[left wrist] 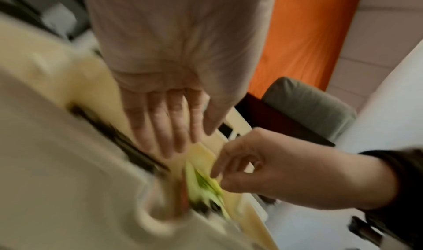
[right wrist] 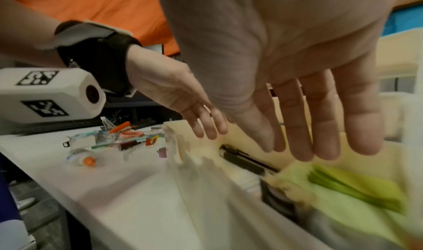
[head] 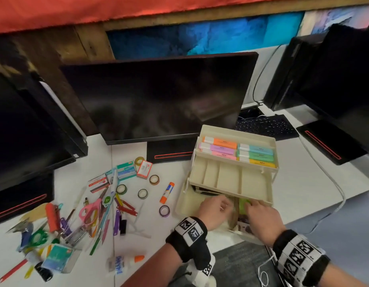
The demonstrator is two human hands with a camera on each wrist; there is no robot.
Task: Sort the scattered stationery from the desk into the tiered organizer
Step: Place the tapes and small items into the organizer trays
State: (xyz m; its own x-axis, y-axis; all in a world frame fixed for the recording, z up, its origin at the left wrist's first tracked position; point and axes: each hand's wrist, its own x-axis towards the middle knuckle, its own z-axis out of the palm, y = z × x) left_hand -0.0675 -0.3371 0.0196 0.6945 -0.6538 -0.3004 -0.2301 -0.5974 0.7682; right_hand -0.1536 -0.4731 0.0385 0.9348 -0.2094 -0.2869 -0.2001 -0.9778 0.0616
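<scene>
Grip: both empty; left hand (head: 213,210) flat-fingered, right hand (head: 260,216) with fingers extended over green paper pad (right wrist: 357,187).
Location: pad in bottom tier of tiered organizer (head: 231,183), under the overhanging middle tray.
Risk: knuckles catching the middle tray; loose sheets fanning.
Appearance: cream plastic; highlighters (head: 237,152) in top tier; middle compartments bare.
Desk: scissors (head: 90,210), glue stick (head: 167,192), tape rolls unsorted.

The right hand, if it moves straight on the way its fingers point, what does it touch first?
Probably the green paper stack in the organizer's bottom tier. The right hand has straight fingers aimed down at it, still apart. Blur leaves the depth uncertain.
</scene>
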